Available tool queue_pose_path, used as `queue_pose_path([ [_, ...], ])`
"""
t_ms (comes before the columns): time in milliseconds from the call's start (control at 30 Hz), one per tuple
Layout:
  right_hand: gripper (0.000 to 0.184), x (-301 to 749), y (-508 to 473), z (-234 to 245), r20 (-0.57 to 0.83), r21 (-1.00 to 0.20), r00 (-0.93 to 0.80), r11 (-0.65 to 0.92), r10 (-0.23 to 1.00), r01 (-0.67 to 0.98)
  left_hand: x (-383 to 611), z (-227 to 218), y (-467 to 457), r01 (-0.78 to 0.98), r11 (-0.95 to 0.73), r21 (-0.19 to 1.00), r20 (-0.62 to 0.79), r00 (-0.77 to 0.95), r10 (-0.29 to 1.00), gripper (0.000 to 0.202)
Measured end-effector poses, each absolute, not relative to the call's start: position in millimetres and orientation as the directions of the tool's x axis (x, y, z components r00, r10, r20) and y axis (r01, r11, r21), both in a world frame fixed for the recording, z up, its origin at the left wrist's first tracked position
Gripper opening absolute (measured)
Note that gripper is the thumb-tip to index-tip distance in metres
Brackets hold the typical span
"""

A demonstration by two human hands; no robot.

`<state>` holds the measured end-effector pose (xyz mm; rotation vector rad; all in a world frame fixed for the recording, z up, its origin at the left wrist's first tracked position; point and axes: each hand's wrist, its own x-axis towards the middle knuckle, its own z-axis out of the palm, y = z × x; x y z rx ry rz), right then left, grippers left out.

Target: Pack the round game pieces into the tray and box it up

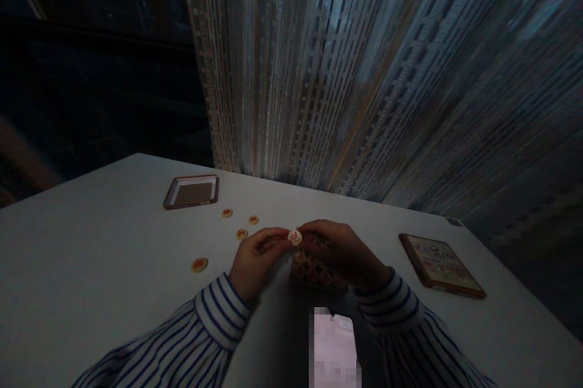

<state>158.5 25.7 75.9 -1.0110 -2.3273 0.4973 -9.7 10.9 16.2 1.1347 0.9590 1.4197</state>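
Note:
A round wooden game piece with a red mark is pinched between the fingertips of my left hand and my right hand, just above the white table. Both hands are closed around it. Under my right hand lies a packed cluster of similar red-marked pieces, partly hidden by the fingers. Both wrists wear blue-and-white striped sleeves.
Several loose pieces lie to the left of my hands, one nearer me. A shallow brown tray sits at the back left. A flat wooden box lid lies at the right. A curtain hangs behind the table.

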Motion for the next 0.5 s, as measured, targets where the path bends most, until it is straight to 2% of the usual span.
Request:
queue_pose_path([
  [333, 0.025, 158.2, 26.6, 72.4, 0.362, -0.429, -0.567, 0.673, 0.739, 0.603, -8.7, 19.5, 10.1, -0.224, -0.102, 0.969, 0.097, -0.034, 0.995, 0.031],
  [500, 0.023, 158.3, 27.2, 71.8, 0.393, -0.362, -0.629, 0.741, 0.671, 0.565, -7.4, 21.2, 8.2, -0.217, -0.114, 0.969, 0.107, -0.041, 0.993, 0.028],
])
